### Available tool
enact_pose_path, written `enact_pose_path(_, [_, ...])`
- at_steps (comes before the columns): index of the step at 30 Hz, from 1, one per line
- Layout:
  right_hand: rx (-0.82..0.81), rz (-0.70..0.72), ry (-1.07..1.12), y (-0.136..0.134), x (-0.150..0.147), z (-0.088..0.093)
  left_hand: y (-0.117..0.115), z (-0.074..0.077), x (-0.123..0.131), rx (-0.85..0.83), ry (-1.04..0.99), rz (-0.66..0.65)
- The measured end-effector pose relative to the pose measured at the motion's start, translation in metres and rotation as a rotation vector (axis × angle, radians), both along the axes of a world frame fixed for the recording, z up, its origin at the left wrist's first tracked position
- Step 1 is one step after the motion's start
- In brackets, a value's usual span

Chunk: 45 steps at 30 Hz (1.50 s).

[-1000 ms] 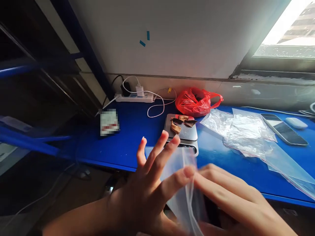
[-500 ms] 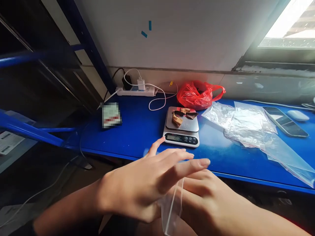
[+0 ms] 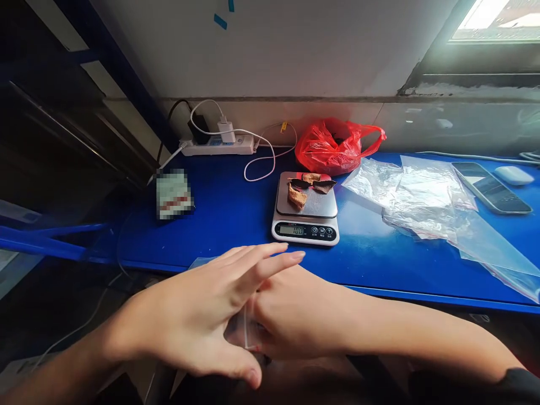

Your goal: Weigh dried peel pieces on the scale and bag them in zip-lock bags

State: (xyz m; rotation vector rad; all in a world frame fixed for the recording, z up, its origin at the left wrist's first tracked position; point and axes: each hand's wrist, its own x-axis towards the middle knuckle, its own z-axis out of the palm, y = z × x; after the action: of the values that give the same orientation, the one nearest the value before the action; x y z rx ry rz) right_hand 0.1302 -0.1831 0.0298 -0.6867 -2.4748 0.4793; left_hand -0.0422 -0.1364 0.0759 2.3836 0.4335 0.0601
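My left hand (image 3: 198, 320) lies flat with its fingers stretched out, pressed over a small clear plastic bag (image 3: 243, 336) and over my right hand (image 3: 295, 320). The right hand reaches in from the right and its fingers curl on the bag under my left palm, mostly hidden. A corner of the bag shows beyond my left fingers. Both hands hover at the front edge of the blue table (image 3: 236, 208). Just behind them stands a small digital scale (image 3: 306, 228) with a few brown dried pieces (image 3: 297, 197) on its pan.
A red plastic bag (image 3: 333, 149) sits behind the scale by the wall. A heap of clear bags (image 3: 422, 202) lies at the right, with a phone (image 3: 491, 185) and a white mouse (image 3: 514, 175) beyond. A power strip (image 3: 217, 147) with cables and a blurred packet (image 3: 174, 194) lie at the left.
My hands have dropped lower and moved left with the bag. The left hand went from spread and raised to flat over the right hand. The view tilted down.
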Motion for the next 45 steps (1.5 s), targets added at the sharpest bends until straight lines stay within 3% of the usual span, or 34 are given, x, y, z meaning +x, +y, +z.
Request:
enact_pose_path(3, [0.076, 0.114, -0.080, 0.006, 0.005, 0.005, 0.006, -0.001, -0.004, -0.009, 0.088, 0.050])
enact_pose_path(7, [0.022, 0.042, -0.082, 0.009, 0.021, 0.010, 0.017, -0.008, -0.003, -0.024, 0.068, 0.103])
enact_pose_path(9, [0.040, -0.148, 0.034, 0.013, 0.037, 0.012, 0.026, -0.010, -0.005, -0.040, 0.022, 0.184])
enact_pose_path(11, [0.139, -0.460, 0.141, 0.020, 0.056, 0.009, 0.036, -0.012, -0.008, -0.085, -0.034, 0.262])
enact_pose_path(13, [0.284, -0.715, 0.090, 0.032, 0.073, 0.000, 0.045, -0.012, -0.009, -0.140, -0.081, 0.292])
enact_pose_path(14, [0.329, -0.767, 0.010, 0.038, 0.079, -0.006, 0.049, -0.012, -0.007, -0.160, -0.091, 0.294])
enact_pose_path(18, [0.360, -0.749, -0.263, 0.057, 0.089, -0.028, 0.056, -0.009, 0.001, -0.148, -0.002, 0.322])
enact_pose_path(23, [0.379, -0.778, -0.207, 0.059, 0.093, -0.036, 0.066, -0.010, 0.002, -0.105, 0.027, 0.367])
enact_pose_path(27, [0.281, -0.692, 0.019, 0.054, 0.089, -0.024, 0.078, -0.019, -0.001, -0.129, -0.043, 0.373])
enact_pose_path(30, [0.051, -0.555, 0.309, 0.046, 0.073, -0.005, 0.083, -0.023, 0.000, -0.156, -0.095, 0.383])
enact_pose_path(32, [-0.081, -0.448, 0.369, 0.042, 0.060, 0.006, 0.083, -0.023, 0.001, -0.183, -0.121, 0.368])
enact_pose_path(34, [-0.080, -0.407, 0.326, 0.045, 0.052, 0.009, 0.084, -0.022, 0.001, -0.215, -0.134, 0.355])
enact_pose_path(36, [0.062, -0.467, 0.254, 0.054, 0.055, 0.006, 0.084, -0.022, 0.000, -0.245, -0.135, 0.357])
enact_pose_path(39, [0.293, -0.674, 0.137, 0.075, 0.079, -0.006, 0.086, -0.023, -0.002, -0.273, -0.133, 0.359])
enact_pose_path(41, [0.284, -0.792, 0.049, 0.089, 0.099, -0.017, 0.087, -0.024, -0.003, -0.284, -0.151, 0.346])
enact_pose_path(45, [0.142, -0.769, -0.056, 0.105, 0.121, -0.034, 0.090, -0.024, -0.003, -0.288, -0.198, 0.358])
